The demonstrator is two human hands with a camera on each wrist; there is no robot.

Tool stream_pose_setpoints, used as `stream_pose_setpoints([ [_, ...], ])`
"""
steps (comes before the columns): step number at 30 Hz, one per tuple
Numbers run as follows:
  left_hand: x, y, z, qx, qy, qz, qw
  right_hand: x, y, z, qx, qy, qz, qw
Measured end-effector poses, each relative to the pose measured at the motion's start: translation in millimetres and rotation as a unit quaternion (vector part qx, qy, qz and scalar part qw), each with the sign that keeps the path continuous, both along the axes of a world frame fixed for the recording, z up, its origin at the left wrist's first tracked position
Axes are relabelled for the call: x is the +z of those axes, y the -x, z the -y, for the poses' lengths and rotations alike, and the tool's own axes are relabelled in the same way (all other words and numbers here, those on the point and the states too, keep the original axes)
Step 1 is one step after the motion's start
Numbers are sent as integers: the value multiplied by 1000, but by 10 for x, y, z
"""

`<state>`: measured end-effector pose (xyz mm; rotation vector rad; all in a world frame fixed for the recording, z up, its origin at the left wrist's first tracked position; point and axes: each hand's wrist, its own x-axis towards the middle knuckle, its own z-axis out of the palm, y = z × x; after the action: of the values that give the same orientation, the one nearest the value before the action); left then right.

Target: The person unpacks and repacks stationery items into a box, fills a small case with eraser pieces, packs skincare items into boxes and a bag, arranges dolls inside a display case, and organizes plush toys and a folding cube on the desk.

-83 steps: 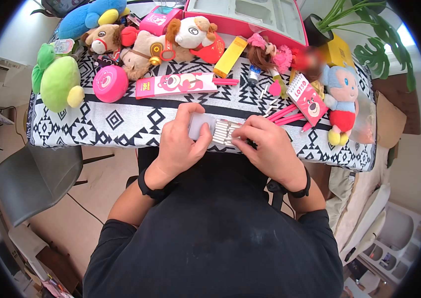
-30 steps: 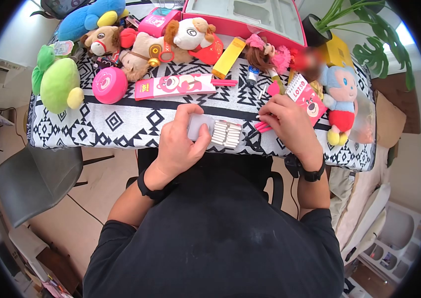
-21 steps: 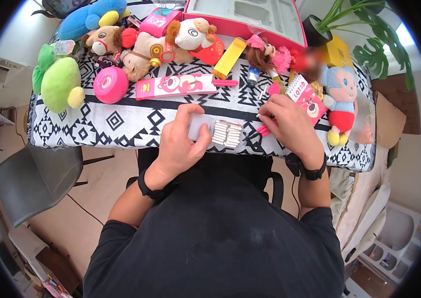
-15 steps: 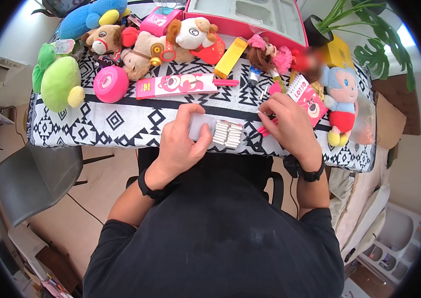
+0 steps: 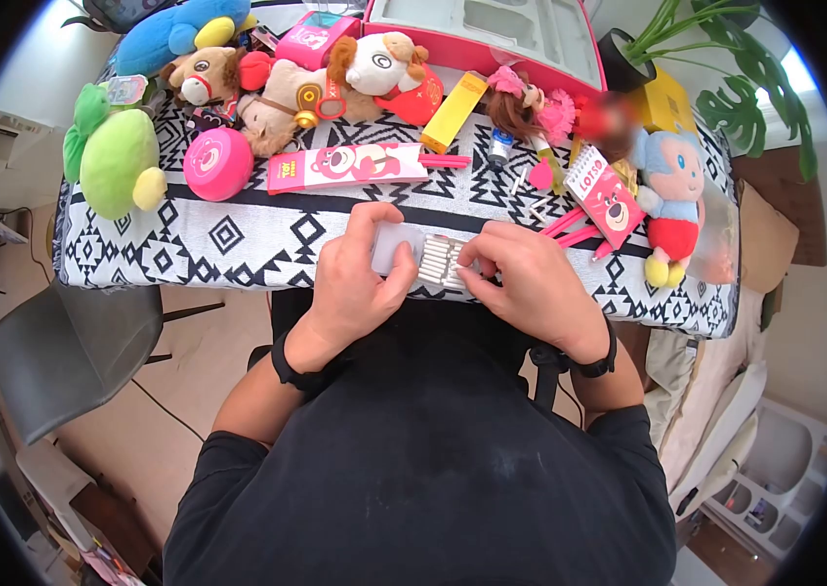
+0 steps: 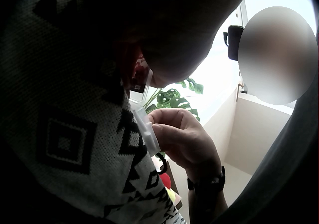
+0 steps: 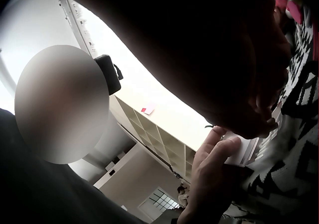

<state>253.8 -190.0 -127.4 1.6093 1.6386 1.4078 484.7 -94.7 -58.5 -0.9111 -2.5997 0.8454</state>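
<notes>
Two hands at one case

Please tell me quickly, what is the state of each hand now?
Left hand: closed, holding the clear case.
Right hand: fingers curled at the white sticks; whether it pinches one cannot be told.

Case: translucent plastic, smooth, in left hand
Tablecloth: woven cloth, matt, rough, around both hands
Green toy: matt plush, left of left hand
Yellow box: smooth, beyond right hand
</notes>
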Motion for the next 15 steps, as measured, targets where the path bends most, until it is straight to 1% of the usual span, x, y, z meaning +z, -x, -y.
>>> stream_pose_setpoints([
  [2, 20, 6, 6, -5, 14, -8, 1000, -15, -9, 0, 15, 3, 21, 1000],
  [6, 13, 4, 3, -4, 12, -12, 1000, -3, -14, 4, 10, 2, 16, 1000],
  [8, 11, 5, 4, -4, 12, -13, 1000, 24, -17, 10, -17, -8, 3, 1000],
  [15, 12, 9, 3, -7, 8, -15, 1000, 7, -17, 27, -5, -12, 7, 1000],
])
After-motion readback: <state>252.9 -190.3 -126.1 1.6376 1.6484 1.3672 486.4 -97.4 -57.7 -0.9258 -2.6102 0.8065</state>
